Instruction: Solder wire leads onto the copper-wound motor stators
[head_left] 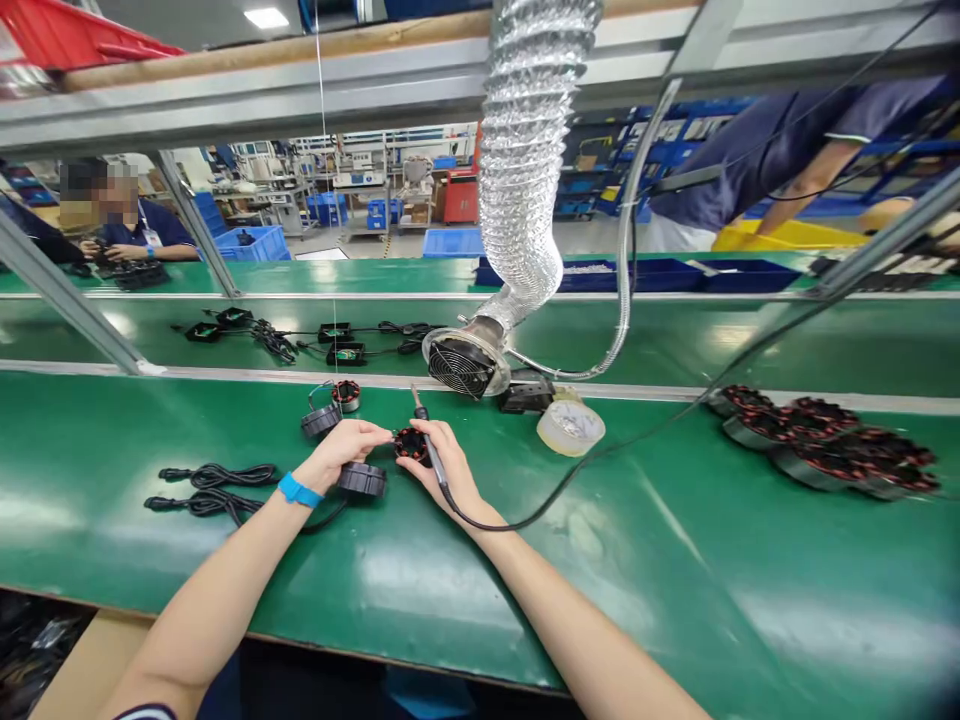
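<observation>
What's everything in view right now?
Workbench: one, green, foreground
Wound stators: several, black and orange, centre, right
Soldering iron: one, dark, centre
Round housings: two, black, left of centre
Cable bundles: two, black, front left
Boxed circuit boards: at least four, green, rear left
Fan: one, black, centre
Duct: one, silver, above fan
Roll or tub: one, pale, right of fan
Bins: several, blue, yellow, background
Co-workers: at least two, dark clothing, background
Left hand: one, blue wristband, centre
Right hand: one, bare, centre
</observation>
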